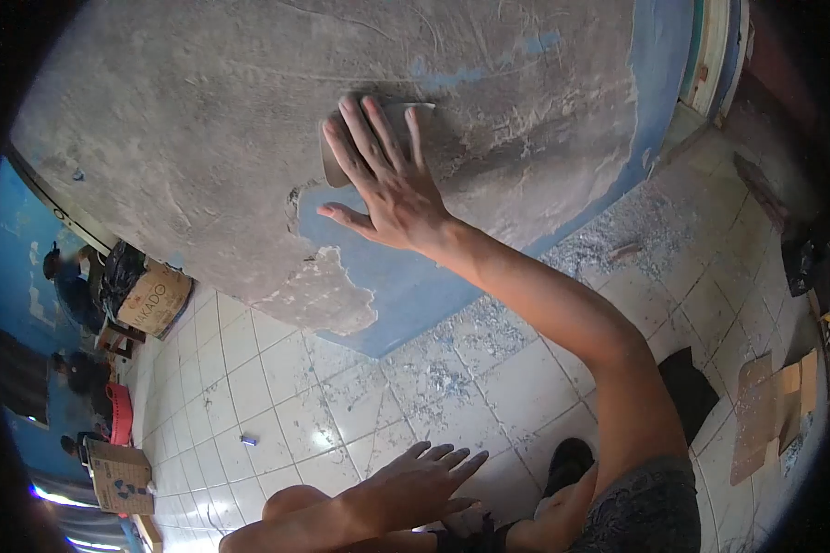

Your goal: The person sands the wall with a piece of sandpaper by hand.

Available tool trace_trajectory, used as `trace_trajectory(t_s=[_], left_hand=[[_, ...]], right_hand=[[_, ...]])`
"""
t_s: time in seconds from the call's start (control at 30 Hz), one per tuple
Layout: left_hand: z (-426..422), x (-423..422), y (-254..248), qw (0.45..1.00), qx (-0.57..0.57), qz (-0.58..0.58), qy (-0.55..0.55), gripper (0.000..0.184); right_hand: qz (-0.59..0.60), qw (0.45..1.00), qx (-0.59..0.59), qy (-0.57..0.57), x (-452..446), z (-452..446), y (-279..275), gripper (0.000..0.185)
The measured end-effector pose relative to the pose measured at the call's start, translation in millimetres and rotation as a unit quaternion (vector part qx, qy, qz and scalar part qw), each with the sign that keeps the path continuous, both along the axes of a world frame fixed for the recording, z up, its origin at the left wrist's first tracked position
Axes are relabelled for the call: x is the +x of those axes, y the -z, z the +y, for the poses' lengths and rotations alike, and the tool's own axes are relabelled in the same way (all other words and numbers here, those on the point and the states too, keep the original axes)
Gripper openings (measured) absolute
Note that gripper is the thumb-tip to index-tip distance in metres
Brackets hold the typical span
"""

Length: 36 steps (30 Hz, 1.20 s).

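My right hand (392, 189) lies flat on the wall with its fingers spread. Under its fingers is a grey-brown sheet of sandpaper (335, 168), pressed against the wall (203, 138); most of the sheet is hidden. The wall is bare grey plaster, with blue paint (415, 286) left beside and below the hand, ragged at its edge. Near my knees, my left hand (424, 479) hangs with fingers apart and holds nothing.
Paint flakes (447, 378) litter the white tiled floor (295, 396) along the wall's foot. A small blue object (248, 441) lies on the tiles. Cardboard boxes (120, 479) and people (74, 286) are at the left. Cardboard pieces (756, 415) and a black sheet (689, 392) lie right.
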<state>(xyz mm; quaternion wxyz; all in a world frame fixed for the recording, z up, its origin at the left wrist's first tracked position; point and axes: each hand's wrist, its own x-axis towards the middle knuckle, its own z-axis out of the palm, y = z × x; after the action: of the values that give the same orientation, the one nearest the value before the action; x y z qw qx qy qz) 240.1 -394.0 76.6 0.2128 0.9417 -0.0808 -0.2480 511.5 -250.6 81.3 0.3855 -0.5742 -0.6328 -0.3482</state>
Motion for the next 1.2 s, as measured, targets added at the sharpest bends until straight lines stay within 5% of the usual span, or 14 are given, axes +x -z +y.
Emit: trace_trajectory(t_s=[0.07, 0.2, 0.3, 0.4, 0.5, 0.6, 0.7, 0.8, 0.9, 1.0, 1.1, 1.2], left_hand=[[-0.3, 5.0, -1.7, 1.0, 0.017, 0.012, -0.003, 0.069], [0.8, 3.1, 0.2, 0.999, 0.039, 0.026, -0.019, 0.069], [2.4, 7.8, 0.5, 0.998, 0.042, 0.039, -0.033, 0.068], [-5.7, 6.6, 4.6, 0.998, 0.007, 0.043, -0.033, 0.067], [-5.4, 4.4, 5.8, 0.999, 0.0, 0.028, -0.024, 0.068], [-0.8, -0.9, 7.4, 0.999, 0.027, 0.044, -0.018, 0.068], [4.9, 0.6, 1.7, 0.998, 0.024, 0.054, -0.033, 0.068], [3.3, 2.5, 3.3, 0.999, 0.002, 0.027, -0.031, 0.069], [4.0, -0.5, 4.9, 0.998, -0.029, 0.044, -0.027, 0.071], [5.3, -2.6, 10.3, 0.999, 0.013, 0.033, -0.02, 0.072], [4.9, 2.2, 5.3, 0.998, 0.03, 0.057, -0.026, 0.074], [-1.3, 4.8, 4.2, 0.999, 0.001, 0.049, -0.009, 0.074]], right_hand=[[0.003, 1.0, 0.007, -0.003, -0.7, 1.6, -0.3, 0.089], [-0.025, 0.996, -0.066, -0.061, -9.2, -0.1, 107.9, 0.088], [-0.049, 0.996, -0.068, -0.038, -8.7, 3.1, 83.7, 0.087], [-0.04, 0.998, -0.029, 0.033, -6.0, 4.2, -2.2, 0.088], [-0.025, 0.999, -0.037, 0.001, -9.1, 2.4, 17.3, 0.087], [-0.089, 0.993, -0.071, -0.03, -15.2, 3.5, 98.6, 0.088], [-0.105, 0.991, -0.079, -0.036, -12.1, 2.6, 82.6, 0.088], [-0.016, 0.999, -0.046, -0.015, -15.2, -0.7, -5.0, 0.086], [-0.034, 0.998, -0.05, 0.019, -17.3, 4.3, -0.9, 0.085], [-0.102, 0.991, -0.087, -0.015, -26.4, 3.7, 82.2, 0.085], [-0.125, 0.988, -0.091, -0.021, -27.3, 6.3, 95.5, 0.086], [-0.084, 0.993, -0.078, -0.018, -26.7, 6.8, 12.4, 0.085]])
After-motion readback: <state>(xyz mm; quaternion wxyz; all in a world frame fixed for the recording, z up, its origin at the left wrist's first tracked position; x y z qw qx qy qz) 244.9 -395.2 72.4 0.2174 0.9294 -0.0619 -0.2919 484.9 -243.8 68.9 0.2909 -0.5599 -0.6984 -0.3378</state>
